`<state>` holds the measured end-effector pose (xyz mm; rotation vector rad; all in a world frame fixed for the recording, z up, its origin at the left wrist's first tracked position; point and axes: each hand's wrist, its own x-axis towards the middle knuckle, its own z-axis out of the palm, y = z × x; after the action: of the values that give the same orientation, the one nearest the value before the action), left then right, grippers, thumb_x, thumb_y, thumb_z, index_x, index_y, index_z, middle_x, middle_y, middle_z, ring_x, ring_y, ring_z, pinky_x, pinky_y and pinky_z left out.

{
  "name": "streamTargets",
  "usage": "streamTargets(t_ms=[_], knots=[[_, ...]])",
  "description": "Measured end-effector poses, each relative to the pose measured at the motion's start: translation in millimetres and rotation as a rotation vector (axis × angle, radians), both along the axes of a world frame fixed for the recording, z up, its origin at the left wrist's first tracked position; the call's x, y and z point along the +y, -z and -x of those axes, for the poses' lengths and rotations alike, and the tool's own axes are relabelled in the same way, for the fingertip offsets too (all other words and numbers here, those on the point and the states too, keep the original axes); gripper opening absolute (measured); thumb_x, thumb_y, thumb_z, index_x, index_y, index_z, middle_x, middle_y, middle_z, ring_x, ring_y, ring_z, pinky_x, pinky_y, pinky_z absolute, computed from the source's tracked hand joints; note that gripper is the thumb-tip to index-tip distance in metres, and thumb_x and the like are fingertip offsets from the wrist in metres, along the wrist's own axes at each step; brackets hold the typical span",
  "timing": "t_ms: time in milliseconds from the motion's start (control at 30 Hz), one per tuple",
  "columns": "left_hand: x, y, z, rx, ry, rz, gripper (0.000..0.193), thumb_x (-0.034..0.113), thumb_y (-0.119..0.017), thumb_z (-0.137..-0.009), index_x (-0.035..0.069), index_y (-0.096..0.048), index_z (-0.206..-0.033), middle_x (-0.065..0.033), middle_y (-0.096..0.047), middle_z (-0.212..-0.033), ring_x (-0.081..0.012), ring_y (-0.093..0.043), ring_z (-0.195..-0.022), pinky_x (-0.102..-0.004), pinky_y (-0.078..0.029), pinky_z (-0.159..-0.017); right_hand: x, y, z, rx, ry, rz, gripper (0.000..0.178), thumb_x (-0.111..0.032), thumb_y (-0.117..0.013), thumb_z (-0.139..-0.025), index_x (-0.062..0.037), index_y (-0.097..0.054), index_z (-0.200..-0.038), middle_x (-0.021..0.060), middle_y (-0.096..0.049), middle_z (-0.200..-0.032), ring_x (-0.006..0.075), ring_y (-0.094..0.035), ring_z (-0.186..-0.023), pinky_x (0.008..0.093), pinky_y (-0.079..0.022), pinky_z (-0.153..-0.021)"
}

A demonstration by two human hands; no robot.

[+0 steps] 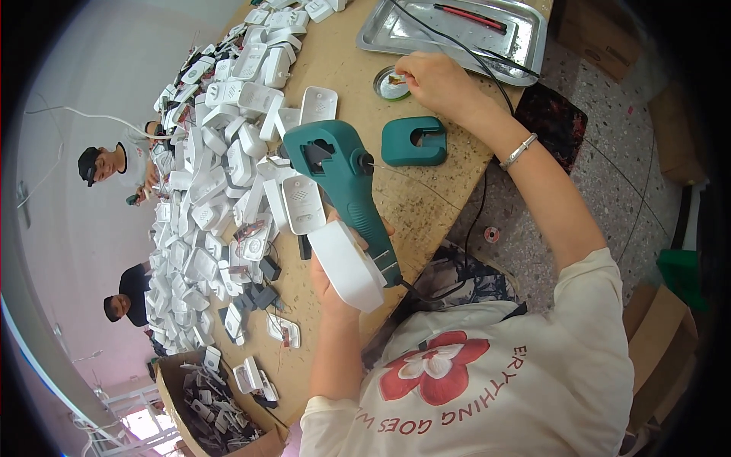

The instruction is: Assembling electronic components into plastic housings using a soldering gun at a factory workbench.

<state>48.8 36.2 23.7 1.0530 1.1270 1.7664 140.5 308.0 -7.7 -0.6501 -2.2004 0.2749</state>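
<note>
My left hand is wrapped round the handle of a dark green corded hand tool. A rounded white plastic casing is in the same hand, against the handle, and hides part of the fingers. The tool has a cut-out in its broad head and a black knob on its side; a thin wire runs off near the knob. My right hand is closed in a pinch at a small round tin with whitish contents. What its fingertips hold is too small to name. A loose green cover lies nearby on the table.
White plastic casings pile up along the table's left. A cardboard box of small parts stands at lower left. A metal tray holds a red-and-black tool. Black cables cross the table's right edge. Two people are beyond the pile.
</note>
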Motion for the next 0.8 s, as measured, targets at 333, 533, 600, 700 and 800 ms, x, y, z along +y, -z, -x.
streamTargets(t_ms=[333, 533, 600, 700, 800], knots=[[4, 4, 0, -0.031, -0.006, -0.033, 0.019, 0.021, -0.055, -0.088, 0.009, -0.042, -0.079, -0.0206, -0.051, -0.107, -0.0269, -0.057, -0.072, -0.0292, -0.049, -0.052, 5, 13, 3, -0.056, -0.038, -0.211, 0.012, -0.001, -0.055, -0.077, -0.0014, -0.06, -0.088, 0.0131, -0.06, -0.08, 0.0318, -0.06, -0.078, 0.0394, -0.049, -0.069], [5, 3, 2, -0.016, 0.001, -0.038, 0.019, 0.02, -0.056, -0.087, 0.009, -0.043, -0.079, -0.0205, -0.051, -0.107, -0.0271, -0.056, -0.072, -0.0297, -0.05, -0.052, -2, 8, -1, -0.061, -0.086, -0.269, 0.007, 0.002, -0.053, -0.073, -0.0015, -0.057, -0.079, 0.0132, -0.059, -0.079, 0.0327, -0.06, -0.084, 0.0412, -0.05, -0.073], [6, 2, 2, -0.033, 0.018, -0.033, 0.019, 0.02, -0.056, -0.087, 0.009, -0.043, -0.079, -0.0205, -0.051, -0.108, -0.0272, -0.056, -0.072, -0.0295, -0.05, -0.053, 0, 10, -2, -0.073, -0.074, -0.24, 0.007, 0.002, -0.054, -0.073, -0.0018, -0.056, -0.079, 0.0129, -0.059, -0.079, 0.0324, -0.06, -0.084, 0.041, -0.05, -0.073], [7, 0, 0, -0.049, 0.019, 0.001, 0.019, 0.021, -0.056, -0.087, 0.009, -0.044, -0.078, -0.0203, -0.052, -0.108, -0.0273, -0.056, -0.071, -0.0291, -0.048, -0.051, 6, 16, -4, -0.076, -0.064, -0.23, 0.011, 0.0, -0.054, -0.075, -0.0013, -0.058, -0.085, 0.0126, -0.059, -0.08, 0.0313, -0.059, -0.082, 0.0401, -0.049, -0.072], [11, 4, 2, -0.213, 0.061, -0.04, 0.018, 0.022, -0.056, -0.087, 0.01, -0.045, -0.077, -0.0199, -0.052, -0.108, -0.0275, -0.056, -0.07, -0.0288, -0.045, -0.048, 8, 19, 0, -0.053, -0.082, -0.272, 0.015, -0.001, -0.055, -0.076, -0.0004, -0.059, -0.091, 0.0126, -0.059, -0.081, 0.0305, -0.059, -0.08, 0.0394, -0.049, -0.07]])
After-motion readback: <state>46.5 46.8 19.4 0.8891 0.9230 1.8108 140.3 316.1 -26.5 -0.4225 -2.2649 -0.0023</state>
